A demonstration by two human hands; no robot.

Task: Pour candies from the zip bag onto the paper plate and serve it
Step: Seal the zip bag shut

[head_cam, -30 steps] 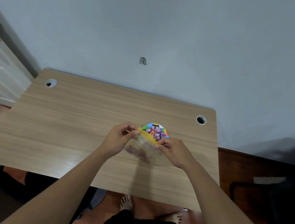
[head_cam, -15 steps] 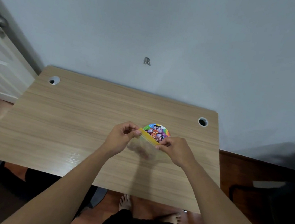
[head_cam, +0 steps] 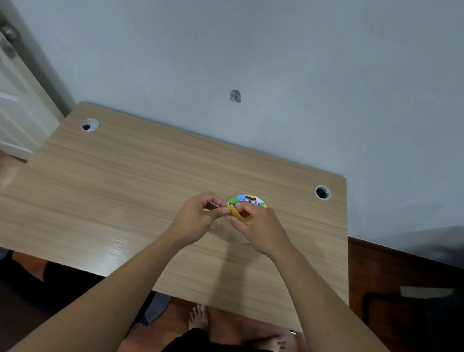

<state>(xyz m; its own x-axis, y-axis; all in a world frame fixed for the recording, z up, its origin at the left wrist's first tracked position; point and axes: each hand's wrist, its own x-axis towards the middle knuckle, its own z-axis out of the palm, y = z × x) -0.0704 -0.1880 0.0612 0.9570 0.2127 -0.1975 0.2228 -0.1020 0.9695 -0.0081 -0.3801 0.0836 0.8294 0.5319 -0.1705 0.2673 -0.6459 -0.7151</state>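
Note:
A small colourful paper plate (head_cam: 251, 199) lies on the wooden desk (head_cam: 124, 192), right of centre, with wrapped candies on it; its near half is hidden behind my hands. My left hand (head_cam: 195, 218) and my right hand (head_cam: 259, 226) are close together just in front of the plate. Both pinch the yellow zip strip of the clear zip bag (head_cam: 237, 214). The bag's clear body is mostly hidden between my hands, and I cannot see what it holds.
The desk stands against a grey wall and has two round cable holes, one at the back left (head_cam: 90, 125) and one at the back right (head_cam: 322, 192). A white door (head_cam: 0, 91) is at the left. My bare feet show below the desk's near edge.
My hands have come closer together, bunching the bag's yellow top between them. The clear bag body, visible earlier hanging between the hands, is now nearly hidden. The plate stays in place.

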